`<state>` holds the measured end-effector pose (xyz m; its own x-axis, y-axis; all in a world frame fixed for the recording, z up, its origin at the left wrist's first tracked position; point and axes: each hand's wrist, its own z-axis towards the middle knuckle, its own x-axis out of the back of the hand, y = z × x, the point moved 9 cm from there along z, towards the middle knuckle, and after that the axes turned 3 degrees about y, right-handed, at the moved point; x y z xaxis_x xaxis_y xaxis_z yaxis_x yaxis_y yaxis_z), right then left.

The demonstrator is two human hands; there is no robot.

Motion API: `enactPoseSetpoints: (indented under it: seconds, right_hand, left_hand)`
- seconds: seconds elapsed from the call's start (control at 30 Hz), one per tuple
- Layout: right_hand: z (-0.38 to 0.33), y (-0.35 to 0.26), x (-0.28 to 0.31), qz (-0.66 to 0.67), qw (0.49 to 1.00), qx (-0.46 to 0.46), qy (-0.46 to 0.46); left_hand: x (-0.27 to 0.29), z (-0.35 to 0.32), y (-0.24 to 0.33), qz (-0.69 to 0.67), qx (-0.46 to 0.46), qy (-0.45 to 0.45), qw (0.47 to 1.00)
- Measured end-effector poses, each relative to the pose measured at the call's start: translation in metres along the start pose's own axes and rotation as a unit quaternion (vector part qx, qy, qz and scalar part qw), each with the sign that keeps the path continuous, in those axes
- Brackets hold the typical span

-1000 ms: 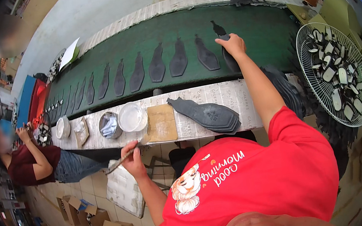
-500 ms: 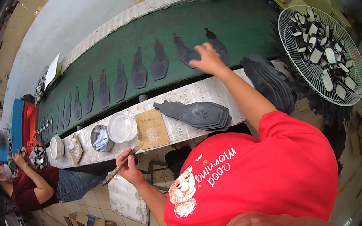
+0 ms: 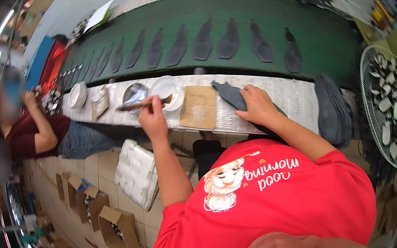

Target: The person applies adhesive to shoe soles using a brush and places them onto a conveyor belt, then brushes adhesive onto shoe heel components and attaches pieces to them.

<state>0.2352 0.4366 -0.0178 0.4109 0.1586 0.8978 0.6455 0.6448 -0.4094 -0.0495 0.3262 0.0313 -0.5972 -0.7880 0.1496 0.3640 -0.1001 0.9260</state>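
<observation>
My left hand (image 3: 153, 119) is closed round a brush (image 3: 132, 106), its bristle end over a clear plastic tub (image 3: 159, 85) of whitish stuff. Flat on a stack of dark grey shoe-shaped cut pieces (image 3: 229, 96) rests my right hand (image 3: 260, 106), fingers apart and partly hiding it. Between the tub and the stack lies a stained brown card (image 3: 198, 114). Several more dark grey pieces (image 3: 228, 41) are laid out in a row along a green belt (image 3: 146, 21).
Right of the pale ledge (image 3: 300, 101) hangs another pile of dark pieces (image 3: 333, 112), next to a white wire basket (image 3: 371, 117) of black-and-white parts. A metal tin (image 3: 135, 93) and a white bowl (image 3: 77, 95) stand leftward, near a co-worker (image 3: 30, 125). Cardboard boxes (image 3: 117, 233) sit on the floor.
My right hand has come back from the belt onto the stack. My left hand has raised the brush to the tub. The view has shifted, and the belt pieces appear rearranged.
</observation>
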Motion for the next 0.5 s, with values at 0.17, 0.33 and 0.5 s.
enactPoseSetpoints:
  seconds: [0.17,0.33,0.5]
  right_hand:
    - [0.001,0.003,0.014,0.095,0.993,-0.001,0.064]
    - [0.011,-0.001,0.034,0.088,0.993,0.017,0.070]
    - [0.014,-0.007,0.048,0.090,0.993,0.008,0.082]
  left_hand:
    - [-0.005,0.015,-0.002,0.083,-0.016,0.006,0.996]
    - [-0.024,0.022,-0.007,0.147,-0.035,-0.025,0.988]
    - [-0.030,0.026,-0.023,0.184,-0.011,-0.042,0.982]
